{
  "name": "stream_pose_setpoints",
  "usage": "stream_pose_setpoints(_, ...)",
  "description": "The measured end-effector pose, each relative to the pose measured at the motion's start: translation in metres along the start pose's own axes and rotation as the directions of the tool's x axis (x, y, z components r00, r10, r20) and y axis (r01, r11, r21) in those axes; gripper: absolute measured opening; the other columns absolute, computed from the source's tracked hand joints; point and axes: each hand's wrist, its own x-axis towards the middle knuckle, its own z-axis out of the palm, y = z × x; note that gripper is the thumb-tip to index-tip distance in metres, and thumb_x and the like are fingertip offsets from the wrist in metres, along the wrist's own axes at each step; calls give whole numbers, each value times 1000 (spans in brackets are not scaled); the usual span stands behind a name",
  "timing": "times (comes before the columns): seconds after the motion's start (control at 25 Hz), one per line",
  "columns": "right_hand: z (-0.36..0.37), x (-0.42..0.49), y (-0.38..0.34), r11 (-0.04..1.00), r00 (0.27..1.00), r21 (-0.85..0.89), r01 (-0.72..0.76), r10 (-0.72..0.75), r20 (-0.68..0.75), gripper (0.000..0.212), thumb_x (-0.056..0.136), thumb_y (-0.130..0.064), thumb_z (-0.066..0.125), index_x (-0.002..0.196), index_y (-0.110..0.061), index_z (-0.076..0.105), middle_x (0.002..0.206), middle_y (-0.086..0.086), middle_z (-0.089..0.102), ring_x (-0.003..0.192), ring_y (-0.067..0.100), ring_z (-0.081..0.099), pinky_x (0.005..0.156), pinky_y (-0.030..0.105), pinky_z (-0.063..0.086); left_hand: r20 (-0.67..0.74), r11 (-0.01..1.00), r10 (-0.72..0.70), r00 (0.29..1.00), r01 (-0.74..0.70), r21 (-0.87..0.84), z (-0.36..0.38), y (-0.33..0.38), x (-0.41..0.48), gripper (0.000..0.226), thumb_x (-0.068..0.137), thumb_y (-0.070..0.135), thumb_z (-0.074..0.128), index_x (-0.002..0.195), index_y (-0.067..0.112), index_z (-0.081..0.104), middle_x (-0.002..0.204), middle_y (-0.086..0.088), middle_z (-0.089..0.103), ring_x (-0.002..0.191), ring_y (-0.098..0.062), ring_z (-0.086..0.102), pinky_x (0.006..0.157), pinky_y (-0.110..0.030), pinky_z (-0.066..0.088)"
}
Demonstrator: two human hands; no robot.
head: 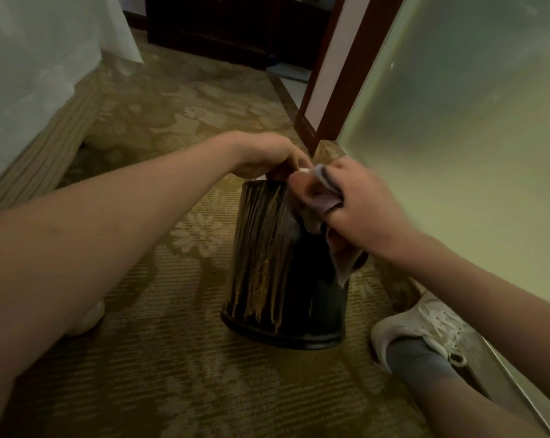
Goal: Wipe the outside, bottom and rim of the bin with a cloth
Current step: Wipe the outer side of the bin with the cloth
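Fingers: the left hand [267,156] curls its fingers [294,165] over the upper edge of the bin [276,263] and grips it. The right hand [362,203] clenches the cloth [325,184] against the upper side wall.
Carpet [172,358]: patterned gold-green. It carries the bin near its right edge, just beside the frosted panel [472,105].
Bin, handling: judged light and rigid. The glossy wall is likely slippery, so it is best steadied at the upper edge, where the left hand has it.
Bin, appearance: dark and round, with gold streaks running down the wall. The wider banded end rests on the carpet, so it is probably inverted.
Cloth: pale grey, soft and bunched, with a tail hanging down the wall.
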Motion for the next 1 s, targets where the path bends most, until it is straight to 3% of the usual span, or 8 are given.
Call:
stream_pose_setpoints(0.12, 25, -3, -8, 949, 984, -273, 155, -173, -41, 28, 83, -29, 71, 105, -15, 63, 106, 7, 58, 85, 23, 59, 59, 31, 43, 68, 1000, -4, 998, 2, 30, -2, 1, 1, 39, 93, 7, 36, 107, 19, 70, 118, -15, 64, 102, -20, 58, 96, -39, 47)
stream_pose_setpoints(0.2, 36, -1, -11, 922, 978, -359, 147, -191, -89, 32, 77, -26, 75, 103, -12, 63, 102, 11, 59, 81, 27, 60, 52, 29, 38, 80, 999, -8, 997, 5, 33, -4, -1, 1, 40, 93, 8, 35, 105, 23, 71, 115, -12, 65, 105, -21, 59, 99, -41, 47)
stream_pose_setpoints(0.36, 49, -7, -17, 940, 984, -325, 103, -145, -106, 33, 70, -26, 80, 93, -10, 63, 96, 13, 57, 74, 30, 59, 48, 31, 39, 10, 998, -2, 1000, 1, 63, 1, -3, 2, 37, 92, 11, 36, 109, 22, 68, 116, -13, 64, 104, -28, 60, 98, -43, 48)
stream_pose_setpoints(0.52, 66, -52, -31, 935, 978, -290, 206, -197, 61, 45, 60, -26, 84, 97, -11, 65, 98, 11, 57, 75, 28, 61, 50, 26, 31, -203, 999, 31, 979, -33, -7, 14, -8, 7, 34, 94, 11, 36, 108, 19, 66, 115, -9, 62, 105, -22, 59, 85, -31, 47)
stream_pose_setpoints(0.76, 80, -121, -41, 959, 944, -136, 250, -210, 254, 46, 64, -41, 81, 98, -19, 62, 101, 3, 57, 77, 18, 60, 45, 25, 38, -387, 995, 94, 917, -98, 8, 22, -16, 14, 31, 94, 10, 37, 98, 17, 67, 106, -6, 61, 107, -23, 56, 96, -35, 45)
stream_pose_setpoints(0.84, 78, -135, -43, 982, 937, -43, 182, -160, 310, 31, 74, -46, 72, 93, -24, 60, 94, -6, 52, 73, 12, 58, 48, 23, 35, -403, 993, 114, 908, -115, 22, 26, -15, 15, 31, 95, 12, 37, 96, 17, 67, 99, -1, 61, 104, -20, 56, 90, -30, 46)
stream_pose_setpoints(0.92, 66, -133, -38, 983, 911, 182, -34, -45, 410, 26, 83, -55, 62, 85, -29, 60, 85, -12, 54, 69, 10, 60, 53, 29, 43, -407, 991, 129, 904, -134, 16, 30, -13, 18, 31, 95, 11, 37, 94, 16, 67, 92, 2, 60, 98, -17, 56, 80, -24, 45)
stream_pose_setpoints(1.0, 42, -112, -28, 785, 860, 515, -344, 44, 508, 22, 86, -52, 65, 92, -31, 70, 87, -8, 70, 77, 9, 68, 69, 32, 55, -406, 990, 127, 905, -138, 2, 30, -10, 17, 31, 94, 9, 37, 92, 16, 67, 91, 1, 60, 96, -16, 56, 79, -24, 44)
